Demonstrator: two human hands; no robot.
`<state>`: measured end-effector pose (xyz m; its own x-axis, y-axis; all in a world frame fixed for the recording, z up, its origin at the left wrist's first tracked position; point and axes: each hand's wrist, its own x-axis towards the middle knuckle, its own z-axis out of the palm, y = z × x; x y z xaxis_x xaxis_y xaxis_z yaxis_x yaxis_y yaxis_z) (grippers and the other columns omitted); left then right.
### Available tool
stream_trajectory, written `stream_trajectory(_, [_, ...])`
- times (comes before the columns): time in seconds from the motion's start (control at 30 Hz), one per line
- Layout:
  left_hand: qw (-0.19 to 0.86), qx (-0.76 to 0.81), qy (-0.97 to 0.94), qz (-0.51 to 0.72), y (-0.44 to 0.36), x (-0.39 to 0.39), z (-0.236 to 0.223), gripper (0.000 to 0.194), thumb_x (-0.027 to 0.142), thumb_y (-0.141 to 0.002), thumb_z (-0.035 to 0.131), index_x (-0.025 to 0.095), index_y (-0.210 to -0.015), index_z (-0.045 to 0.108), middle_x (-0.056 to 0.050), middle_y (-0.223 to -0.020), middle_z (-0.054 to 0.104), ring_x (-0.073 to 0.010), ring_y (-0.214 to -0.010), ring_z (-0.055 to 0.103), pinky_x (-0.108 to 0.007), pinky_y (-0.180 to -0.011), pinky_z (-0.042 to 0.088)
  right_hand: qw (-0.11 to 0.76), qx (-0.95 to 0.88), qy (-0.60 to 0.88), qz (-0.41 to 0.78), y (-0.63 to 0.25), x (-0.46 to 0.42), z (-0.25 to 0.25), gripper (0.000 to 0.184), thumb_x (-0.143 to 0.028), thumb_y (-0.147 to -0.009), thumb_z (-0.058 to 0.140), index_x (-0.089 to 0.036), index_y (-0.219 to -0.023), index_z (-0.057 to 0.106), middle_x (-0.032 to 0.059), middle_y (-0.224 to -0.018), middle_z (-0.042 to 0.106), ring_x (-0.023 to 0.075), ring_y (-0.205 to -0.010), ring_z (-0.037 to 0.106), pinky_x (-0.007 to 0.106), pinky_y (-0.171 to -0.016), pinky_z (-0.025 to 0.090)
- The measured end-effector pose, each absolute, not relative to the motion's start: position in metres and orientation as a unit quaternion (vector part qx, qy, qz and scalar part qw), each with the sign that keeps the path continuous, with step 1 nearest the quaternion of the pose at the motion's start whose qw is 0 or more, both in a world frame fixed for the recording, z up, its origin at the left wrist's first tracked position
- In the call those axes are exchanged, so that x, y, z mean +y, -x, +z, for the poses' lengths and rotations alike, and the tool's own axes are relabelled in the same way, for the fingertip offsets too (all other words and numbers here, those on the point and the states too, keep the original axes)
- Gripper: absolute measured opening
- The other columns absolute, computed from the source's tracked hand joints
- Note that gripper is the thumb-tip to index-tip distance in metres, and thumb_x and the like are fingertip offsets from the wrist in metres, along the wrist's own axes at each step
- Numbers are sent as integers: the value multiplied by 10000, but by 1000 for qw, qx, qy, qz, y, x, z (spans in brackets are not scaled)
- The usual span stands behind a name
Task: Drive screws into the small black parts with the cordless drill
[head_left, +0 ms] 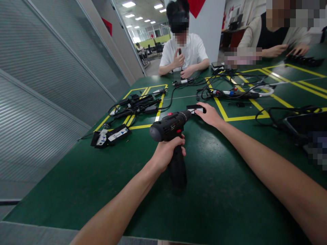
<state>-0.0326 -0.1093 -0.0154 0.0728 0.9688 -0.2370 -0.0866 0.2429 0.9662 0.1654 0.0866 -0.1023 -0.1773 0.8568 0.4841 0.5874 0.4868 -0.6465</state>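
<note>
My left hand (167,152) is wrapped round the handle of a black cordless drill (170,126) with red buttons. The drill is held over the green table, its chuck pointing away to the right. At the chuck's tip lies a small black piece with a white face (194,109). My right hand (208,115) grips this piece at its right end, thumb on the near side and fingers on the far side. Whether the drill's bit touches the piece is too small to tell.
Black cabled parts (139,103) lie inside yellow tape at the left, with black pieces bearing white labels (117,134) nearer me. A cabled electric screwdriver (230,93) rests at the right. Two people sit across the table (102,190); a black device (306,124) is at far right.
</note>
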Motion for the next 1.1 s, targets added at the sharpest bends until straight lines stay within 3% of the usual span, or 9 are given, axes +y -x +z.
stream_trajectory(0.63, [595,516,-431,439,33,-109,-17,245,259,-712,634,130,-915,589,-22,-772,578,-101,-502,561,-229,-497,443,428,-750,479,157,-164,89,-104,437,-337,-843,600,-194,-1255,623,105,-1212,648,267,-1079,622,407,-964,470])
stream_trajectory(1.1, [596,483,-464,444,36,-113,-17,319,316,-766,629,118,-1013,585,-59,-908,629,-99,-539,572,-244,-536,446,435,-748,476,157,-164,89,-105,428,-350,-852,594,-198,-1250,629,103,-1217,650,271,-1099,611,420,-984,456])
